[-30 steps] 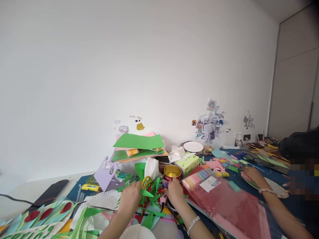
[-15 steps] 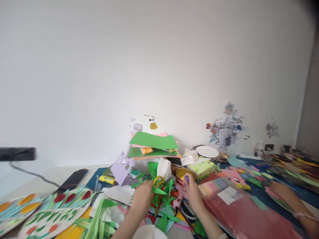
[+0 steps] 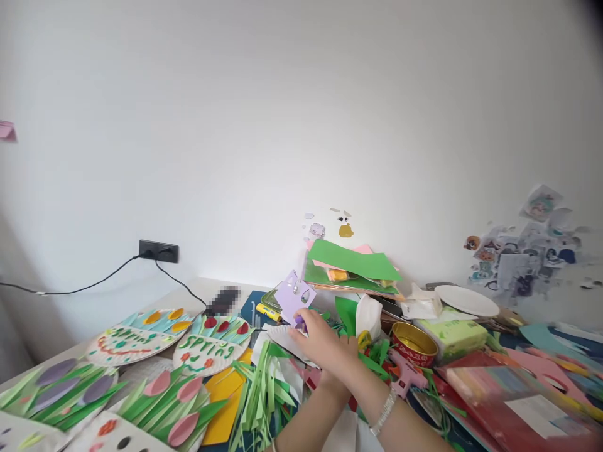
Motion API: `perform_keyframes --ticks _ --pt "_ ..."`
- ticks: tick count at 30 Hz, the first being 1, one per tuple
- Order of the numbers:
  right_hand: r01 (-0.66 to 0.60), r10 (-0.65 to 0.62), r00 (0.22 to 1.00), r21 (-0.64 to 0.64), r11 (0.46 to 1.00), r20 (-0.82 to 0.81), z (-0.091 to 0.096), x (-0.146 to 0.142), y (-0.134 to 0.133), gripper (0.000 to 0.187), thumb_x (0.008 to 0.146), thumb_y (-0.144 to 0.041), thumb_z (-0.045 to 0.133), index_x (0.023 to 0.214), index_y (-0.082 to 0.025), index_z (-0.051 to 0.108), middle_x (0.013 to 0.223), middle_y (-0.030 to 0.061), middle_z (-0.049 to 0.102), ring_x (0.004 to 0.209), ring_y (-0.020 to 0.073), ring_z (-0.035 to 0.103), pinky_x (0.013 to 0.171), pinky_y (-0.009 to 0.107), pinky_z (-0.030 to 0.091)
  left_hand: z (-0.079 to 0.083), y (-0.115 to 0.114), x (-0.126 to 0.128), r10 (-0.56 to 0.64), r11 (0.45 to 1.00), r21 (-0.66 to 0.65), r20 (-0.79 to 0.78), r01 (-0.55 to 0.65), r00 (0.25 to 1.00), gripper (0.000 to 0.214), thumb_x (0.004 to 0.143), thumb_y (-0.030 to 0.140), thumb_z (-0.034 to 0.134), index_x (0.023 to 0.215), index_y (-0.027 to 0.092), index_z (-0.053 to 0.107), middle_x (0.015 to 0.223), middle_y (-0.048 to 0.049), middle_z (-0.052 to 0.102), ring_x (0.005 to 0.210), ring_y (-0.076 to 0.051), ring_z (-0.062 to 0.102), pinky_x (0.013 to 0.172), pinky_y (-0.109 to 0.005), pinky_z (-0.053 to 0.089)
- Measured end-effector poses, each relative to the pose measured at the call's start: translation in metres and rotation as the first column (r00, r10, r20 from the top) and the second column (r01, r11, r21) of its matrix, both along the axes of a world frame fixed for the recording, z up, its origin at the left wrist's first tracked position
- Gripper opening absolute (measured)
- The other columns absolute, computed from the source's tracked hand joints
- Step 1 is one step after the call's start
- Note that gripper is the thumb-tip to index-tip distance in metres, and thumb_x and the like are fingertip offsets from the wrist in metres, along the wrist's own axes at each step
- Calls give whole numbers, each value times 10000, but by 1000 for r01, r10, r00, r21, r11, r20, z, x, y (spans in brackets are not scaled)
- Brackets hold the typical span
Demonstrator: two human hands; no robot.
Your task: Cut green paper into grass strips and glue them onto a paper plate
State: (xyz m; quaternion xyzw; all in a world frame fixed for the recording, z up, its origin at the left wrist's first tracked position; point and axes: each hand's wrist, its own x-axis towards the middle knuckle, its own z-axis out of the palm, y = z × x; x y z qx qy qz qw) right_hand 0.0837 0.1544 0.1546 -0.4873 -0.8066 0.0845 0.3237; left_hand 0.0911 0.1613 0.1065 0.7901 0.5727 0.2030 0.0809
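Observation:
My right hand, with a bracelet on its wrist, reaches left over a white paper plate. Its fingers pinch a small purple thing just below a lavender cut-out sheet. My left forearm runs up under the right wrist, and the left hand itself is hidden beneath the right one. Cut green paper strips lie just left of the hands. Yellow-handled scissors and a pink glue gun lie to the right.
A red and gold tin and a green tissue pack stand on the right, with a red plastic sleeve in front. Decorated paper plates with tulip shapes fill the left. A stack of coloured paper leans at the wall, near a wall socket.
The view has swung left, and the other person at the right is out of sight. My right hand has moved left, from the tin to the lavender sheet, and crossed over my left hand.

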Motion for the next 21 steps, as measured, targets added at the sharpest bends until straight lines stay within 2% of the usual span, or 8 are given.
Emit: perform_keyframes --ticks 2,4,7,11,14,17,19,21 --pt "-18 20 999 -34 999 50 -8 -14 16 182 868 -223 449 851 -187 627 862 35 653 802 168 589 668 235 420 2 1 1 -32 999 -39 -50 30 998 264 865 148 401 1057 144 582 1065 -120 616 978 -265 573 802 -374 428" --pt "-14 21 993 -63 998 116 -17 -22 32 223 874 -124 441 778 -154 641 861 50 660 843 169 596 724 253 436 4 1 1 -56 996 -74 -75 51 996 301 842 120 379 1065 131 581 1050 -141 630 959 -288 585 760 -368 426" --pt "-16 38 970 -95 995 240 -31 -29 50 120 886 -206 524 903 -143 625 986 49 634 896 179 597 787 345 476 9 0 1 -68 993 -107 -92 57 993 335 828 123 363 1098 123 561 1067 -162 630 963 -310 585 735 -379 419" --pt "-36 64 922 -80 996 381 -39 -32 58 234 872 -273 564 1072 -151 569 1141 65 569 1006 220 562 845 437 466 11 1 0 -72 990 -126 -104 59 992 351 823 104 357 1113 123 552 1099 -163 623 999 -306 574 746 -375 417" --pt "18 3 908 -47 999 418 -35 -33 56 238 862 -283 575 1064 -157 574 1178 69 547 1061 236 526 885 467 430 11 2 -1 -68 991 -125 -107 55 992 317 844 130 379 1104 127 561 1080 -155 632 985 -290 585 761 -370 427" --pt "58 -43 927 -28 998 371 -23 -29 48 144 816 -234 621 929 -145 625 1039 58 618 962 227 571 816 410 457 8 0 -3 -56 994 -99 -100 46 993 266 869 216 440 1087 132 568 1057 -135 633 962 -259 593 799 -377 440" --pt "61 -56 953 -9 998 299 -11 -17 39 43 782 -168 620 798 -162 659 901 51 664 842 222 603 723 334 455 4 -2 -6 -43 998 -60 -85 38 995 279 872 295 484 1098 149 554 1099 -102 603 977 -224 579 842 -402 447" --pt "91 -95 974 28 995 204 2 11 26 148 803 -158 550 724 -201 668 833 45 681 769 213 606 661 291 416 2 -3 -9 -31 999 -21 -59 30 998 265 885 307 466 1101 175 546 1136 -78 580 998 -199 566 867 -406 445"
